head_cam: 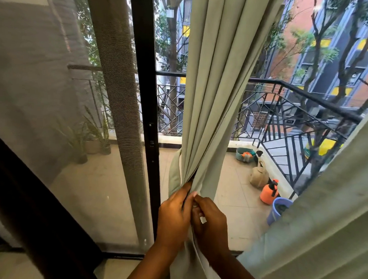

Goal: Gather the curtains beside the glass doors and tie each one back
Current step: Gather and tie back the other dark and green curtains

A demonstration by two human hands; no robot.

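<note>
Two hands, left hand (174,218) and right hand (211,226), pinch the gathered sage-green curtain (214,94) at six o'clock, right of the black door frame (145,96); risk: pleats slipping loose if either grip eases before tying.

Pale green curtain (211,98); black door frame (145,96); orange sprayer (268,193).

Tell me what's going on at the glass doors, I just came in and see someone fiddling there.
A person is bunching the pale green curtain in front of the glass door. The left hand and right hand both pinch its gathered folds at the waist, close together. No tie shows around it yet. A second curtain hangs loose at the right.
</note>
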